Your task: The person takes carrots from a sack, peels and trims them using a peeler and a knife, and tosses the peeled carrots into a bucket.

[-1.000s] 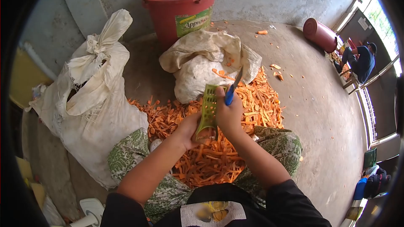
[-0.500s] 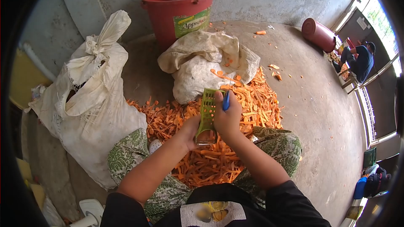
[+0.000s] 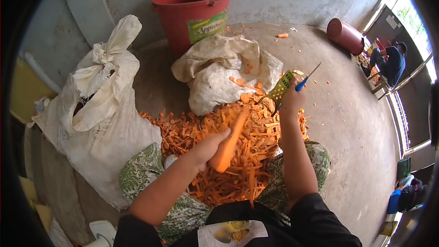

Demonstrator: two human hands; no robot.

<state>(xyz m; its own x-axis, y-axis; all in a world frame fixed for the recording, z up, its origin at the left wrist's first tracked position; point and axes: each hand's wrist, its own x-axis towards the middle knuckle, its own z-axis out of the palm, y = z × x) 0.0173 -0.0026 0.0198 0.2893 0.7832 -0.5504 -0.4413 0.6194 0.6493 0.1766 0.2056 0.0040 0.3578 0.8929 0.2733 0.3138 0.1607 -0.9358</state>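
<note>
My left hand (image 3: 211,148) is wrapped round the thick end of a peeled orange carrot (image 3: 231,144), which points up and away over the peelings. To the right, my right hand (image 3: 292,98) holds a green slotted peeler (image 3: 281,89) together with a blue-handled knife (image 3: 301,84), its blade pointing up and right. A strip of peel hangs near the peeler's lower end. Beneath both hands lies a heap of orange peelings (image 3: 251,174) between my knees.
A crumpled white sack (image 3: 210,87) lies beyond the heap, before a red bucket (image 3: 178,27). A tied white sack (image 3: 105,146) stands at left. Another person (image 3: 393,64) sits at the far right near a tipped red barrel (image 3: 345,35). Scraps dot the floor.
My right hand has moved up and right with the peeler and knife, away from my left hand. The carrot in my left hand now shows clearly, clear of the peeler.
</note>
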